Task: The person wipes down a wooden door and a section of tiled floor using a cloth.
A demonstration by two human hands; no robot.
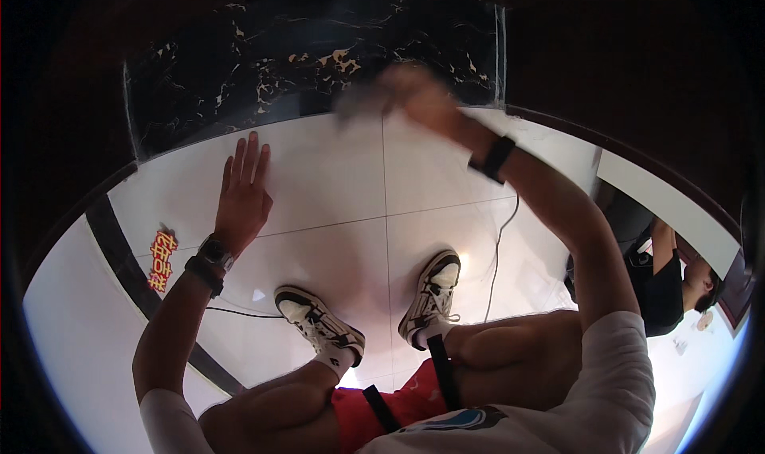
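Note:
My right hand [418, 99], smeared by motion, reaches over the front edge of a black marble slab [199, 79] with white and gold veins. A blurred dark grey thing, seemingly a cloth [358, 107], is under its fingers, where the slab meets the white tiles [319, 175]. Its exact kind is hard to make out. To the left, my left hand [245, 191] is held flat with fingers stretched out and nothing in it. Those fingertips point toward the slab and lie just short of its edge. Whether the palm touches the floor cannot be told.
My shoes [319, 322] stand on the tiles below. A thin cable [496, 263] runs along the floor at right. A red and yellow decoration [162, 260] is at left, near a dark strip [115, 239]. Another person [665, 279] is at far right. Dark panels flank the slab.

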